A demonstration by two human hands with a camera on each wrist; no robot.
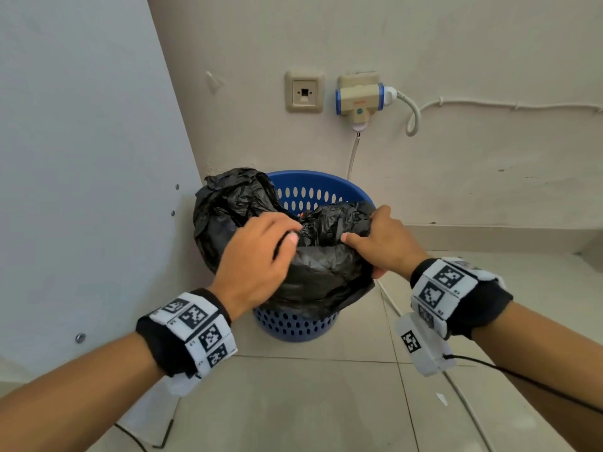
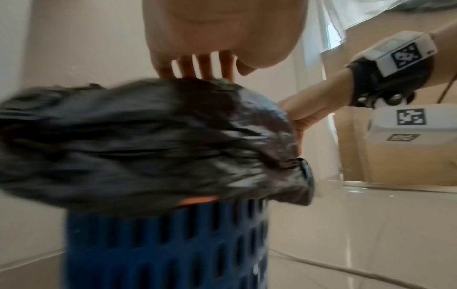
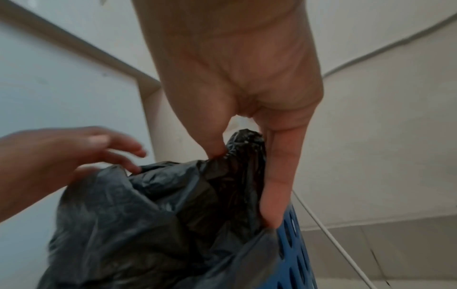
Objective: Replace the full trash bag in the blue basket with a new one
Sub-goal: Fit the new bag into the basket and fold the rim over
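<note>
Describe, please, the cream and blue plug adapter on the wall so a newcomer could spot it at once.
Start at the beige wall behind the round blue perforated plastic basket. Above the basket sit two fittings side by side; the cream and blue plug adapter is the right one. Unlike the flat square cream socket plate left of it, it juts out, has blue bands, and carries a white cable.

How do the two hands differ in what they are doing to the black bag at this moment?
The right hand pinches a gathered fold of the black trash bag between thumb and fingers; the left hand has loose fingers reaching over it, with no clear grip visible. The right hand is at the bag's right edge by the blue basket rim; the left hand is nearer the middle. Both wear marker wristbands.
</note>
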